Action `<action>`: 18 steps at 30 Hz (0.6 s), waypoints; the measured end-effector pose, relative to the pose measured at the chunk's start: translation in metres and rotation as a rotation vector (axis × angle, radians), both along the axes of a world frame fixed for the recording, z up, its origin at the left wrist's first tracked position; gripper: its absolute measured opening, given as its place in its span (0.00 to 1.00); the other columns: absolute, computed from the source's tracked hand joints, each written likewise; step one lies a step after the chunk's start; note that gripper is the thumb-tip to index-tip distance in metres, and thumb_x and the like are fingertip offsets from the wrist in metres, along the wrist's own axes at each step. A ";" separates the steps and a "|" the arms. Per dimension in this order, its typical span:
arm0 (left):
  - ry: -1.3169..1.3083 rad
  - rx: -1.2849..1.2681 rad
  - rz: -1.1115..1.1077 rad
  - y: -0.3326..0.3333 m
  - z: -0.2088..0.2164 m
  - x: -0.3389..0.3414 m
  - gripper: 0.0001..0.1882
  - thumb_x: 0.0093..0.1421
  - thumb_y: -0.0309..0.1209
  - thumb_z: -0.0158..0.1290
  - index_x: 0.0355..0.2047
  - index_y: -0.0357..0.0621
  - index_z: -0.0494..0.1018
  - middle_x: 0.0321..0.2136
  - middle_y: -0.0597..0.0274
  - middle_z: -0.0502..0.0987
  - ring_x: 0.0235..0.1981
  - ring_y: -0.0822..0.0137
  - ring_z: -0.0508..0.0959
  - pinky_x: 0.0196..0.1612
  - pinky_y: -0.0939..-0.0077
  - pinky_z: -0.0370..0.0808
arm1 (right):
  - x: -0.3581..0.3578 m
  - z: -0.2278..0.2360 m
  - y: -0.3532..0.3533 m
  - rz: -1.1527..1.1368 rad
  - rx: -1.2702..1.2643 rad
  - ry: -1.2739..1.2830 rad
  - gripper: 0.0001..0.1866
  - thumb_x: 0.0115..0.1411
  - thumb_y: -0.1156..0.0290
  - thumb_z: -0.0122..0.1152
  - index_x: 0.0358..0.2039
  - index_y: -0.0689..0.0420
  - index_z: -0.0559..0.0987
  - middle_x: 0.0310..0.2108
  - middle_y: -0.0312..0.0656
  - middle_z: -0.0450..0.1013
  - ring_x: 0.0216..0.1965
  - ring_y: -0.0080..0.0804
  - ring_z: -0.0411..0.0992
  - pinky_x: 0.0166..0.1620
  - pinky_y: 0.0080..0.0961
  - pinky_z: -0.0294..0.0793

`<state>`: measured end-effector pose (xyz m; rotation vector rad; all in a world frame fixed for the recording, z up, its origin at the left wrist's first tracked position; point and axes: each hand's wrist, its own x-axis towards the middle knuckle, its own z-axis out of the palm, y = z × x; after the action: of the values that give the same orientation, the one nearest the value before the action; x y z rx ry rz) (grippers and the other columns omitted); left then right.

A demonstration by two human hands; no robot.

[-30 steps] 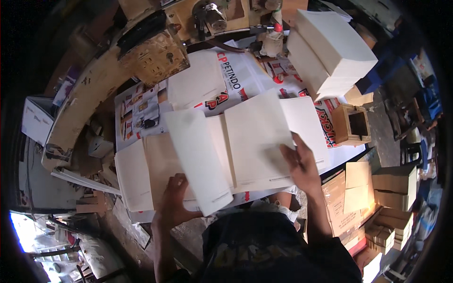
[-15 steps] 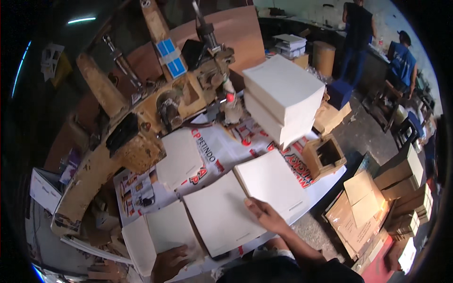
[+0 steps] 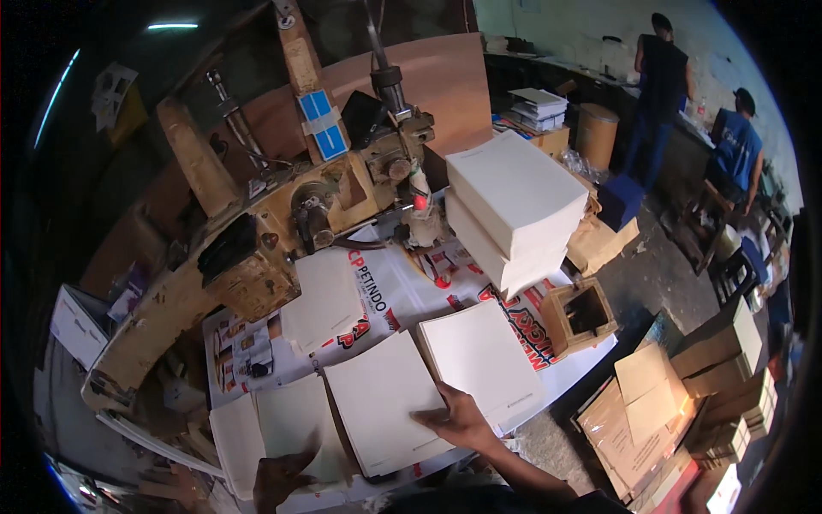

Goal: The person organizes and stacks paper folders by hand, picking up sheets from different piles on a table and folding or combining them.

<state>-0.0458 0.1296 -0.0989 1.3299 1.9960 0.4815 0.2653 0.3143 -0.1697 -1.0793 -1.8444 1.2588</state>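
My right hand (image 3: 460, 420) rests at the right edge of the middle white paper stack (image 3: 377, 403), thumb and fingers apart. Just to the right of it lies another white paper stack (image 3: 479, 355). My left hand (image 3: 287, 474) lies low on the pale paper pile (image 3: 300, 420), its thumb spread from the fingers; its lower part is dark and hard to make out. At the far left a further white sheet or pile (image 3: 237, 441) adjoins that one. No sheet is visibly lifted in either hand.
Beyond the stacks stand a worn tan machine (image 3: 291, 197), a loose paper pile (image 3: 324, 300), a tall white paper block (image 3: 518, 184) and a wooden box (image 3: 578, 317) on a printed sheet. Brown cardboard (image 3: 638, 420) lies at right. Two people (image 3: 664, 94) are at the back.
My right hand has shifted slightly left and down along the middle stack's edge. My left hand has moved left and its thumb now stands out. The view has shifted slightly.
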 end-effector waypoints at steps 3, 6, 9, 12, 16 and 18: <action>0.111 0.046 0.002 0.004 0.013 0.018 0.24 0.42 0.25 0.68 0.43 0.41 0.78 0.41 0.57 0.81 0.41 0.71 0.79 0.42 0.71 0.77 | 0.004 0.009 -0.008 0.025 -0.014 0.189 0.24 0.53 0.65 0.65 0.46 0.66 0.72 0.37 0.59 0.75 0.41 0.50 0.75 0.45 0.37 0.73; 0.113 0.246 0.065 -0.013 -0.005 0.006 0.18 0.45 0.30 0.67 0.37 0.38 0.78 0.31 0.59 0.80 0.34 0.72 0.77 0.37 0.72 0.75 | -0.001 -0.010 -0.012 0.000 -0.031 0.230 0.27 0.53 0.67 0.65 0.51 0.67 0.70 0.40 0.60 0.73 0.44 0.46 0.75 0.46 0.36 0.72; 0.015 0.330 0.311 -0.040 -0.016 -0.018 0.15 0.49 0.23 0.64 0.34 0.37 0.70 0.28 0.66 0.72 0.29 0.73 0.73 0.33 0.78 0.73 | -0.006 -0.017 -0.012 0.040 -0.015 0.124 0.29 0.55 0.68 0.62 0.54 0.68 0.66 0.45 0.58 0.72 0.48 0.43 0.73 0.50 0.34 0.71; -0.360 0.701 0.649 -0.069 -0.034 -0.031 0.17 0.49 0.19 0.61 0.39 0.39 0.70 0.35 0.63 0.70 0.35 0.71 0.72 0.34 0.79 0.73 | -0.016 0.013 -0.022 0.070 -0.376 0.291 0.24 0.62 0.70 0.55 0.55 0.68 0.65 0.48 0.53 0.70 0.52 0.38 0.69 0.58 0.31 0.67; -0.682 0.799 0.698 -0.072 -0.025 -0.043 0.25 0.56 0.23 0.56 0.54 0.41 0.64 0.46 0.54 0.72 0.47 0.66 0.71 0.51 0.70 0.65 | -0.025 0.027 -0.037 -0.007 -0.425 0.431 0.22 0.67 0.68 0.50 0.57 0.67 0.65 0.48 0.48 0.71 0.50 0.31 0.68 0.59 0.27 0.63; -0.837 0.919 0.689 -0.082 -0.038 -0.051 0.25 0.57 0.23 0.54 0.56 0.41 0.64 0.49 0.55 0.71 0.48 0.67 0.70 0.53 0.69 0.65 | -0.044 0.043 -0.047 0.024 -0.227 0.387 0.23 0.67 0.70 0.49 0.61 0.63 0.62 0.50 0.47 0.70 0.50 0.31 0.68 0.56 0.25 0.65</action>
<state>-0.0964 0.0473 -0.1364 0.5831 1.4330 2.0604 0.2214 0.2669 -0.1272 -0.8533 -1.4527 1.5941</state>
